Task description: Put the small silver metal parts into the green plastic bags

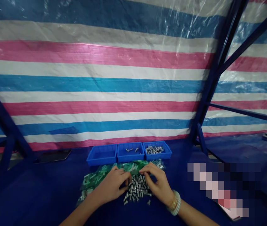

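A heap of small metal screws (pixel 137 188) lies on the blue table between my hands, with a few loose ones at its near edge. My left hand (pixel 114 185) rests at the heap's left side, fingers curled and thumb close to them; anything between them is hidden. Over the right side of the heap, my right hand (pixel 159 183) has its thumb and forefinger drawn near each other; I cannot make out what they hold. It wears a pale beaded bracelet (pixel 176 203) at the wrist. Green-tinted clear plastic bags (pixel 93 179) with metal pieces lie behind and left of the heap.
Three blue trays stand in a row behind the bags: the left tray (pixel 102 162), the middle tray (pixel 131 158) with a few screws, and the right tray (pixel 158 156) with many metal pieces. A dark flat device (pixel 53 156) lies back left. Blue metal posts (pixel 209 84) flank the table.
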Demonstrator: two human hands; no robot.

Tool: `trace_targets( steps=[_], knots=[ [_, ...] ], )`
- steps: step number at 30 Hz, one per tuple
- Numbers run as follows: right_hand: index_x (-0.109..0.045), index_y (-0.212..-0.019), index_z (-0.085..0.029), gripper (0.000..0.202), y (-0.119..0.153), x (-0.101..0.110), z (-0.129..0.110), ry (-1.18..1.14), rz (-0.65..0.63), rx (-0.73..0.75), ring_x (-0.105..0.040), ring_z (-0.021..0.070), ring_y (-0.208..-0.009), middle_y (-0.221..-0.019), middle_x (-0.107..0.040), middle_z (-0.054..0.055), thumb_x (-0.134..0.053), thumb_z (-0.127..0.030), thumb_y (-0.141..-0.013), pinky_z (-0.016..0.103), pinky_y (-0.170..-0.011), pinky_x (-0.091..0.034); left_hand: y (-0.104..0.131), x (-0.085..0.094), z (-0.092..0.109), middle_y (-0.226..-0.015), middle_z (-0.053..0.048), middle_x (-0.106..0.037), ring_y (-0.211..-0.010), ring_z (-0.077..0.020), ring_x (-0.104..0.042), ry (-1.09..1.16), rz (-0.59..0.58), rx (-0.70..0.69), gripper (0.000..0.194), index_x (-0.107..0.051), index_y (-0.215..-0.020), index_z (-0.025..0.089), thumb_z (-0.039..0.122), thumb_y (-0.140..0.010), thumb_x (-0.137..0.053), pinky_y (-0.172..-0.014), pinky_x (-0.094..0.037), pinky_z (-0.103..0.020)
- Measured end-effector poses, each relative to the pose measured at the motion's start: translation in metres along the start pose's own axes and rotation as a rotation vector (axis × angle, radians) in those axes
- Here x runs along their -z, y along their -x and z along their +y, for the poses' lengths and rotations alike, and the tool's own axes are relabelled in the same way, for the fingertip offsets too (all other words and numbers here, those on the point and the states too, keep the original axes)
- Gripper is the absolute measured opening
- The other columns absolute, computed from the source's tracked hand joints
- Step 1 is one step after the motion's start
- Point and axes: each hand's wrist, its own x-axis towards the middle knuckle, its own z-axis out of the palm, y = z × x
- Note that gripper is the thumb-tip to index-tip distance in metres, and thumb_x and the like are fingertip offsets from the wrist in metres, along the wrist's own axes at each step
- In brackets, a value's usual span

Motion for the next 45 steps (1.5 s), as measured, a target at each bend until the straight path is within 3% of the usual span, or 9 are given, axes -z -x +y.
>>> trace_targets(
  steps=[6, 10, 14, 17, 24, 33, 39, 45],
  knots=[
    [-0.066, -0.093, -0.021, 0.023, -0.001, 0.003, 0.000, 0.022, 0.017, 0.015, -0.063, 0.0181, -0.081, -0.083, -0.068, 0.003, -0.049, -0.007, -0.089, 0.032, -0.080, -0.047, -0.004, 0.004, -0.005, -0.085, -0.002, -0.060, -0.077, -0.0175, -0.056, 0.261, 0.181, 0.067, 0.024, -0.064, -0.104, 0.022, 0.013, -0.086, -0.051, -0.072, -0.039, -0.029],
    [-0.065, -0.099, -0.022, 0.025, 0.001, 0.002, -0.003, 0.039, -0.003, 0.053, -0.064, 0.0182, -0.082, -0.087, -0.069, 0.004, -0.049, -0.005, -0.089, 0.032, -0.081, -0.048, -0.008, -0.001, 0.006, -0.085, -0.002, -0.058, -0.074, -0.0150, -0.053, 0.729, 0.223, 0.151, 0.016, -0.067, -0.093, 0.019, 0.026, -0.088, -0.055, -0.068, -0.039, -0.026],
    [-0.063, -0.106, -0.022, 0.025, 0.004, 0.000, -0.006, 0.059, -0.036, 0.118, -0.064, 0.0188, -0.086, -0.092, -0.070, 0.005, -0.053, -0.006, -0.089, 0.033, -0.082, -0.049, -0.012, -0.014, 0.017, -0.070, 0.004, -0.053, -0.063, -0.0101, -0.047, 1.260, 0.216, 0.294, 0.018, -0.063, -0.089, 0.018, 0.033, -0.081, -0.068, -0.061, -0.036, -0.022],
    [-0.061, -0.109, -0.021, 0.025, 0.005, 0.000, -0.007, 0.060, -0.037, 0.163, -0.065, 0.0191, -0.087, -0.093, -0.070, 0.005, -0.059, -0.008, -0.088, 0.033, -0.082, -0.050, -0.013, -0.021, 0.022, -0.067, 0.005, -0.052, -0.057, -0.0077, -0.044, 1.435, 0.276, 0.345, 0.025, -0.062, -0.085, 0.017, 0.034, -0.074, -0.075, -0.057, -0.034, -0.020],
    [-0.062, -0.108, -0.021, 0.024, 0.005, 0.000, -0.007, 0.042, -0.028, 0.223, -0.064, 0.0189, -0.082, -0.089, -0.069, 0.005, -0.062, -0.010, -0.087, 0.034, -0.077, -0.052, -0.013, -0.032, 0.026, -0.070, 0.002, -0.059, -0.062, -0.0095, -0.048, 1.290, 0.406, 0.333, 0.024, -0.065, -0.083, 0.015, 0.035, -0.074, -0.076, -0.058, -0.039, -0.020],
    [-0.064, -0.103, -0.019, 0.019, 0.004, 0.000, -0.005, 0.068, -0.066, 0.255, -0.061, 0.0178, -0.078, -0.085, -0.067, 0.006, -0.058, -0.008, -0.089, 0.032, -0.071, -0.052, -0.012, -0.031, 0.033, -0.065, 0.002, -0.058, -0.060, -0.0120, -0.052, 1.195, 0.401, 0.292, 0.022, -0.061, -0.082, 0.016, 0.036, -0.078, -0.071, -0.056, -0.047, -0.022],
    [-0.063, -0.096, -0.019, 0.013, 0.002, 0.003, -0.010, 0.066, -0.019, 0.231, -0.061, 0.0183, -0.075, -0.081, -0.067, 0.005, -0.058, -0.010, -0.088, 0.034, -0.073, -0.051, -0.008, -0.030, 0.037, -0.082, 0.000, -0.060, -0.072, -0.0141, -0.057, 1.116, 0.429, 0.220, 0.038, -0.055, -0.108, 0.021, 0.027, -0.076, -0.073, -0.062, -0.050, -0.023],
    [-0.061, -0.092, -0.020, 0.007, 0.001, 0.004, -0.015, 0.029, -0.008, 0.151, -0.060, 0.0196, -0.075, -0.078, -0.066, 0.004, -0.058, -0.015, -0.088, 0.035, -0.073, -0.049, -0.006, -0.034, 0.049, -0.081, -0.001, -0.060, -0.075, -0.0162, -0.059, 1.069, 0.485, 0.257, 0.017, -0.061, -0.088, 0.020, 0.025, -0.076, -0.071, -0.072, -0.050, -0.026]
  ],
)
